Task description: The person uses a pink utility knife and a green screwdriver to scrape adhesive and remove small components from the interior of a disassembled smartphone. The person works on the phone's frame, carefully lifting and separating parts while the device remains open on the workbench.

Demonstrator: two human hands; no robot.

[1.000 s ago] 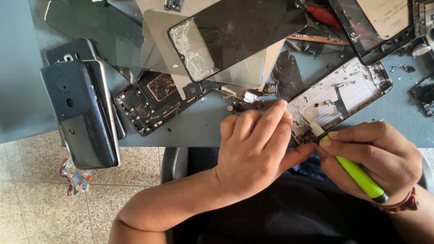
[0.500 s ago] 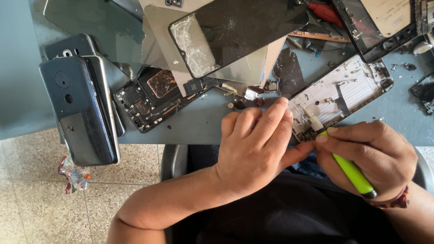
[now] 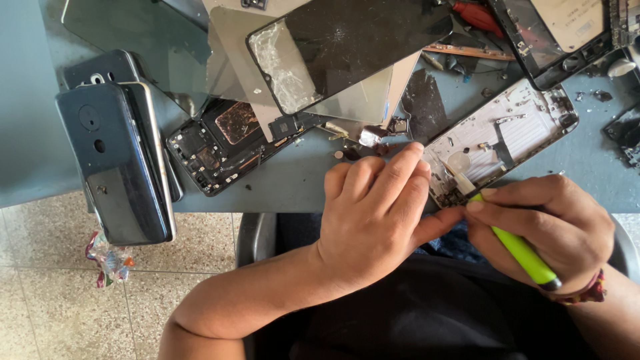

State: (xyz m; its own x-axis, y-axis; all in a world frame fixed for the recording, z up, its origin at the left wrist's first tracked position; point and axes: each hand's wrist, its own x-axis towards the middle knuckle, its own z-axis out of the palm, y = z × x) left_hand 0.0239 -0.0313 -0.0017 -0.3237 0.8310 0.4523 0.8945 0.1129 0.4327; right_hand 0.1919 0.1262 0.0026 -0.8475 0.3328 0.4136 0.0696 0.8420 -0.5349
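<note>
On a grey-blue counter [image 3: 27, 133] strewn with phone parts, the right hand [image 3: 543, 230] is clamped on a yellow-green pry tool [image 3: 520, 252], tip in the gutted phone frame [image 3: 507, 137] at centre right. The left hand [image 3: 373, 213], fingers curled and holding nothing, pins the frame's near edge; thin and light, it probably bends easily and is best held by its rim.

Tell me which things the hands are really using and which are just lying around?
In use:
- left hand pressing on the silver phone frame
- right hand holding the green tool, its pale tip on that frame

Lying about:
- stacked dark phone backs
- opened phone with circuit board
- cracked black screen
- red-handled tool
- sweet wrapper on the floor
</note>
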